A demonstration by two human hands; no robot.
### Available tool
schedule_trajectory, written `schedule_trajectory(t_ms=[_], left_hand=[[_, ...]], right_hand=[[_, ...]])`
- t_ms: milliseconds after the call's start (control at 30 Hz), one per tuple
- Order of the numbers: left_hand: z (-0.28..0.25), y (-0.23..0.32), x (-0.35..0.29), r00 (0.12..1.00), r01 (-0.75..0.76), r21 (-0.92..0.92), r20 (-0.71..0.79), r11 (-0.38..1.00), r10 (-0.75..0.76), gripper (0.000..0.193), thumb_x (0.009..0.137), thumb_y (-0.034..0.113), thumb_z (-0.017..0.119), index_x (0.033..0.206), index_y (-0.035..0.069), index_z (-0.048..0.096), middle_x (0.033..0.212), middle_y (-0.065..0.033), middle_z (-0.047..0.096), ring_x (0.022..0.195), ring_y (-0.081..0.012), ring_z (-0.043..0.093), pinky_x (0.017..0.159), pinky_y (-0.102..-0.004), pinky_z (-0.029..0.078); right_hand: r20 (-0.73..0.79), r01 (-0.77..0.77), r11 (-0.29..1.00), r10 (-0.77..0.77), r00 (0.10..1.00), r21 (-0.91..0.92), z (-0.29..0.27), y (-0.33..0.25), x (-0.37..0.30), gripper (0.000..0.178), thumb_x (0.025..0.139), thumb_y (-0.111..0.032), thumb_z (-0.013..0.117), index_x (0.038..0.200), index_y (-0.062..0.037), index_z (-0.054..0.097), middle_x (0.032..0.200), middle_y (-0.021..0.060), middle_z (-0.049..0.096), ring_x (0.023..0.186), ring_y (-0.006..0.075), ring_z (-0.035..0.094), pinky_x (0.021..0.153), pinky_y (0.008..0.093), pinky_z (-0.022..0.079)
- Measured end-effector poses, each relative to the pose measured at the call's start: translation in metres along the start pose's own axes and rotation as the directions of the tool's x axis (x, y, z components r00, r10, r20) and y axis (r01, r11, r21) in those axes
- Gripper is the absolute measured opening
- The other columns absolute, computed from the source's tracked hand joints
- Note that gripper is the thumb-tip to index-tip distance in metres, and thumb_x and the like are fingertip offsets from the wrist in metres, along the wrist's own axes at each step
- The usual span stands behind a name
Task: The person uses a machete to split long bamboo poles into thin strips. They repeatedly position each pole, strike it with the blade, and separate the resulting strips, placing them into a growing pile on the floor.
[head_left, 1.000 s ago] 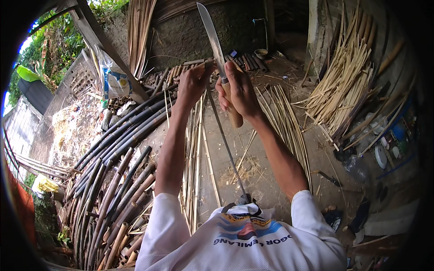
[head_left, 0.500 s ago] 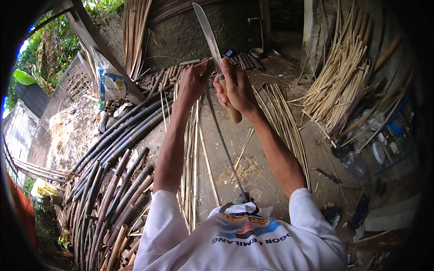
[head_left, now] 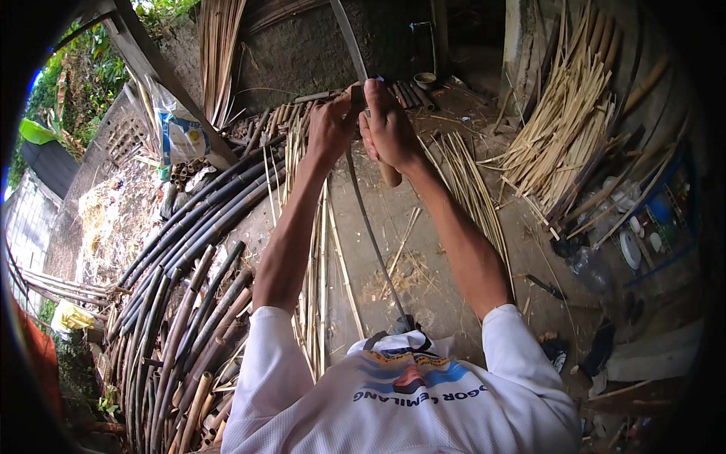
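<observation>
Long Knife Raised Between Two Outstretched Arms

Head view: a long, slightly curved, grey metal knife (head_left: 349,34) with a rounded, light-brown wooden handle (head_left: 391,174) is up in the air, above the far part of the grey concrete floor (head_left: 446,310). Its blade is plain and narrow (the tip runs out past the top of the view). With it is a long, thin, dark-grey strip (head_left: 367,219), smooth and gently bowed.

Both bare arms stretch forward from the sleeves of a white printed shirt (head_left: 408,424), elbows nearly straight, bringing the hands close together. The right hand (head_left: 391,129) is wrapped firmly around the handle, its thumb laid up toward the base of the blade. The left hand (head_left: 330,125) has its fingers bent around the upper part of the strip; the exact contact is partly hidden.

The knife's long axis runs away from the body, leaning a little left, with the blade toward the rough wall (head_left: 302,53) beyond the floor's far edge and the butt back toward the person. The strip's long axis descends from the hands toward the shirt front, slanting slightly right.
</observation>
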State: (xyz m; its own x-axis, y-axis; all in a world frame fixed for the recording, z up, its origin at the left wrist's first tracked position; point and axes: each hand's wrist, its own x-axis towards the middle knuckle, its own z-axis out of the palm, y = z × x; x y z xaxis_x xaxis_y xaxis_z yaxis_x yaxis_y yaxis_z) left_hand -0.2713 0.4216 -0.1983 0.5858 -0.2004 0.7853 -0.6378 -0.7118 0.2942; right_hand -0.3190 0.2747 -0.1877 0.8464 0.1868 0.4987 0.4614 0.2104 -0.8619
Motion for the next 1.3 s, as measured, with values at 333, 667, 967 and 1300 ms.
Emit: schedule_trajectory(t_ms=[333, 667, 967, 1300], left_hand=[[0.012, 0.002, 0.003, 0.999, 0.050, 0.060, -0.011, 0.997, -0.049, 0.013, 0.083, 0.010, 0.064, 0.093, 0.003, 0.066, 0.074, -0.0229, 0.063, 0.066, -0.0400, 0.063, 0.059, -0.0420, 0.048], [0.037, -0.030, 0.025, 0.991, 0.125, -0.047, 0.042, 0.991, -0.123, 0.040, 0.089, 0.035, 0.067, 0.076, -0.003, 0.063, 0.059, -0.0191, 0.053, 0.051, -0.0205, 0.040, 0.053, -0.0397, 0.039], [0.004, -0.001, 0.072, 0.940, -0.153, 0.048, 0.315, 0.987, 0.130, 0.020, 0.083, 0.010, 0.069, 0.102, 0.002, 0.070, 0.099, -0.0201, 0.071, 0.089, -0.0317, 0.071, 0.074, -0.0399, 0.056], [-0.055, 0.096, 0.117, 0.970, -0.136, -0.146, -0.219, 0.980, 0.102, 0.021, 0.086, 0.021, 0.076, 0.082, 0.001, 0.071, 0.067, -0.0031, 0.065, 0.063, -0.0077, 0.055, 0.057, -0.0290, 0.046]], right_hand=[[-0.096, 0.052, 0.951, -0.085, 0.992, -0.306, -0.003, 0.019, 0.029, 0.054, 0.105, -0.047, 0.028, 0.099, 0.0011, 0.052, 0.077, 0.0239, 0.060, 0.071, 0.0386, 0.064, 0.065, 0.0457, 0.052], [-0.163, 0.184, 0.859, -0.292, 0.942, -0.478, -0.024, -0.012, 0.038, 0.059, 0.101, -0.051, 0.041, 0.100, 0.0065, 0.051, 0.074, 0.0261, 0.062, 0.066, 0.0412, 0.065, 0.058, 0.0448, 0.053], [-0.174, -0.142, 0.962, 0.102, 0.979, -0.234, -0.030, -0.012, 0.036, 0.073, 0.088, -0.061, 0.060, 0.121, 0.0008, 0.040, 0.062, 0.0070, 0.054, 0.047, 0.0149, 0.058, 0.039, 0.0312, 0.050], [-0.083, -0.020, 0.989, 0.008, 0.997, -0.148, -0.009, -0.045, 0.043, 0.053, 0.101, -0.054, 0.041, 0.129, -0.0085, 0.042, 0.056, 0.0008, 0.045, 0.043, 0.0090, 0.045, 0.038, 0.0263, 0.043]])
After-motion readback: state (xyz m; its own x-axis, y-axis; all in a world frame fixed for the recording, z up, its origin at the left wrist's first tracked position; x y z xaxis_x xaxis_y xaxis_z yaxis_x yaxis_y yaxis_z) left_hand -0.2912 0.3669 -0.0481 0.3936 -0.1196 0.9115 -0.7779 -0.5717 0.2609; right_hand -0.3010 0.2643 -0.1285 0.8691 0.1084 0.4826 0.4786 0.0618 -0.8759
